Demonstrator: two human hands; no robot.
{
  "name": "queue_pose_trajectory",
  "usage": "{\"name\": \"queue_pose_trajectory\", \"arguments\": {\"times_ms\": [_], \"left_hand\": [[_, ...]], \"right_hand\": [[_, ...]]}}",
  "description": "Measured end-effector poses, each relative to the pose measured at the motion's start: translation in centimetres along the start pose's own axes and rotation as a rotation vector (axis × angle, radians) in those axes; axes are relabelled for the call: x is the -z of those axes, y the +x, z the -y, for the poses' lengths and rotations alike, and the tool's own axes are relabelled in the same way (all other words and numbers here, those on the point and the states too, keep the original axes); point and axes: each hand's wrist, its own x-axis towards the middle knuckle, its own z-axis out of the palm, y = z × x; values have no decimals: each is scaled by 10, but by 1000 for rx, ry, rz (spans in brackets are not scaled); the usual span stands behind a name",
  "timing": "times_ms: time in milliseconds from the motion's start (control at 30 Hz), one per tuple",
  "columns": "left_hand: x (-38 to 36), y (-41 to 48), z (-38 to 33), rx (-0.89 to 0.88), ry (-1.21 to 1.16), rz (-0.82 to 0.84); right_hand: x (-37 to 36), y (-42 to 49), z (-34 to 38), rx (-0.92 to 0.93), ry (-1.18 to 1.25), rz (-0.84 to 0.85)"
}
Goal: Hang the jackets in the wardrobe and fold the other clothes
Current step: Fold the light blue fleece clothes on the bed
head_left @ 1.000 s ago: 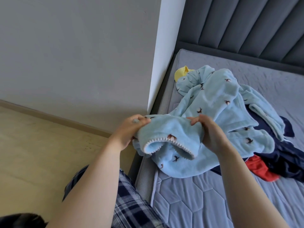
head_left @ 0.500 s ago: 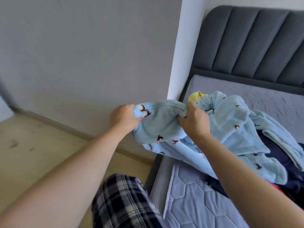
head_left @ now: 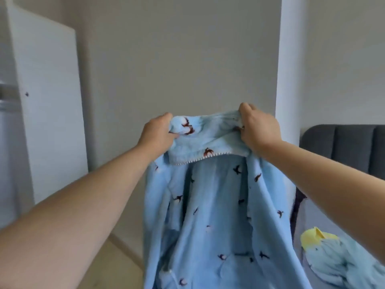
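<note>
Both hands hold one garment in the air in front of a pale wall: a light blue fleece hooded jacket [head_left: 210, 215] printed with small dark birds. The left hand [head_left: 157, 133] has its fingers curled round a bunched fistful of the fleece at one end of the hood edge, and the right hand [head_left: 257, 127] grips the other end the same way, knuckles up. Between the two fists the top edge runs roughly level, the right a little higher, and the white-stitched hood rim sags just below it. The long axis of the jacket hangs straight down from the fingers, its lower part running out of the bottom of the view, so whether it clears the floor cannot be told. A further heap of the same blue fleece with a yellow piece [head_left: 316, 236] lies low at the right, on the bed [head_left: 341, 147] by its grey padded headboard. The tall white wardrobe door [head_left: 48, 105] stands well apart to the left, so the left hand is the nearer one; carrying the jacket there probably means swinging it leftward.
</note>
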Motion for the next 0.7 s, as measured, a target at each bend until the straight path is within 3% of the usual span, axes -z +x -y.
{"name": "queue_pose_trajectory", "arguments": {"times_ms": [67, 167, 200, 267, 300, 333, 400, 467, 567, 700], "left_hand": [[23, 16, 6, 5, 27, 52], [40, 23, 16, 50, -8, -234], [43, 20, 19, 47, 54, -164], [41, 13, 33, 29, 329, 180], [44, 11, 40, 49, 429, 250], [51, 9, 48, 80, 491, 226], [65, 11, 64, 143, 516, 120], [77, 15, 73, 212, 505, 92], [83, 18, 74, 372, 412, 258], [82, 5, 82, 622, -33, 472]], "right_hand": [[-2, 14, 6, 47, -6, -35], [-16, 28, 23, -53, 156, -119], [-22, 33, 25, -141, 230, -59], [-33, 40, 26, -223, 246, 314], [-37, 39, 26, -219, 218, 431], [-42, 37, 29, -195, 205, 431], [-53, 28, 38, -162, 260, 224], [-56, 29, 49, -210, 382, 130], [-50, 40, 66, -308, 606, 280], [-45, 43, 87, -429, 857, 319]]}}
